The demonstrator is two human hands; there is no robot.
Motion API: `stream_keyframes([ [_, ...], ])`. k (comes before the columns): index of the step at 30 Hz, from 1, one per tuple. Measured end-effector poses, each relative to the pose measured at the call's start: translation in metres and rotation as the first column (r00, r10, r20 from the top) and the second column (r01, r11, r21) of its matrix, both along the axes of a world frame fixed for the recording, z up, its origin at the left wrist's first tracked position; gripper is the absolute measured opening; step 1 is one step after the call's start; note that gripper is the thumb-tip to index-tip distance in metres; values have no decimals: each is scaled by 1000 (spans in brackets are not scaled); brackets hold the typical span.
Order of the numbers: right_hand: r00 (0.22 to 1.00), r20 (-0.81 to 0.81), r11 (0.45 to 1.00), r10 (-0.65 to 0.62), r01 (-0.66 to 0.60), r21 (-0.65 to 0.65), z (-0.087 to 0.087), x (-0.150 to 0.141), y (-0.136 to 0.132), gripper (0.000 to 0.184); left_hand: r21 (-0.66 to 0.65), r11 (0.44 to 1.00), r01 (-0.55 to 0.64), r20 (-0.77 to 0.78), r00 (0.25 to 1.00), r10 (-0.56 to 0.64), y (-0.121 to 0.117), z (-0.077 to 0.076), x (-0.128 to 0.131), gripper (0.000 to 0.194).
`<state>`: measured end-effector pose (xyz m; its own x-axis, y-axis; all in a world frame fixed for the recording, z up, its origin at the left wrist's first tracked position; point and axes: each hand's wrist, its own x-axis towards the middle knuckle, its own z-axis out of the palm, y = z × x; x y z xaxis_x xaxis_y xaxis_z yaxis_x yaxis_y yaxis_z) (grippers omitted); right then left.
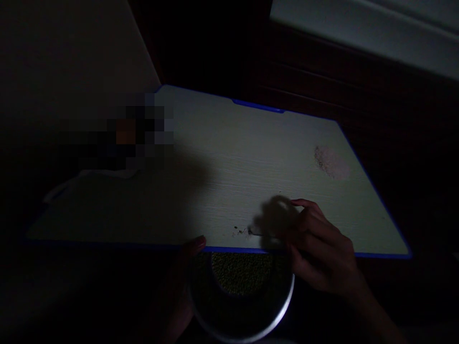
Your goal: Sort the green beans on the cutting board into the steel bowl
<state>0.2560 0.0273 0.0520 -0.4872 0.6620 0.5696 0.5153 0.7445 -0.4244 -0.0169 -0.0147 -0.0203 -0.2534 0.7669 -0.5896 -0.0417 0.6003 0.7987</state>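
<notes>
A metal bowl (281, 313) with small green beans (242, 274) in it is under the near edge of a pale board (247, 148) with a blue rim. My left hand (181, 296) is closed round the bowl's left side, its thumb tip by the board's edge. My right hand (322, 243) is over the board's near edge, right of the bowl, fingers bent and pinched on a thin dark stick-like tool (260, 234). Its exact kind is too dark to tell. At the tool's tip lie several tiny dark bits (238, 230).
A flat patch of pale pinkish grains (332, 162) lies toward the board's right side. At the left, a pixelated dark area (122, 134) covers part of the board. A pale ledge (369, 33) runs across the upper right. The surroundings are very dark.
</notes>
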Motion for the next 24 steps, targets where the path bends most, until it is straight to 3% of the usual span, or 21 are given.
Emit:
stream_keyframes([
  [3, 999, 1, 999, -41, 41, 8, 0, -2, 1, 19, -44, 999, -21, 20, 1000, 21, 0, 2, 1, 38],
  [9, 999, 54, 1000, 3, -4, 10, -2, -2, 3, 17, -45, 998, -52, 11, 999, 53, 7, 13, 8, 27],
  [13, 999, 43, 1000, 24, -25, 13, -2, 3, 2, 17, -98, 982, -162, 10, 986, 164, 9, 12, 11, 23],
  [15, 998, 41, 999, 44, -44, 6, -1, 5, 0, 16, -73, 984, -162, 25, 986, 164, 9, 12, 11, 32],
  [19, 999, 9, 999, 49, -49, 14, 0, 6, -2, 18, -152, 982, -111, 171, 976, 137, 7, 13, 7, 39],
  [24, 998, -14, 998, 55, -55, -5, 0, 6, -4, 20, -38, 997, -71, 21, 997, 72, 4, 11, 3, 42],
])
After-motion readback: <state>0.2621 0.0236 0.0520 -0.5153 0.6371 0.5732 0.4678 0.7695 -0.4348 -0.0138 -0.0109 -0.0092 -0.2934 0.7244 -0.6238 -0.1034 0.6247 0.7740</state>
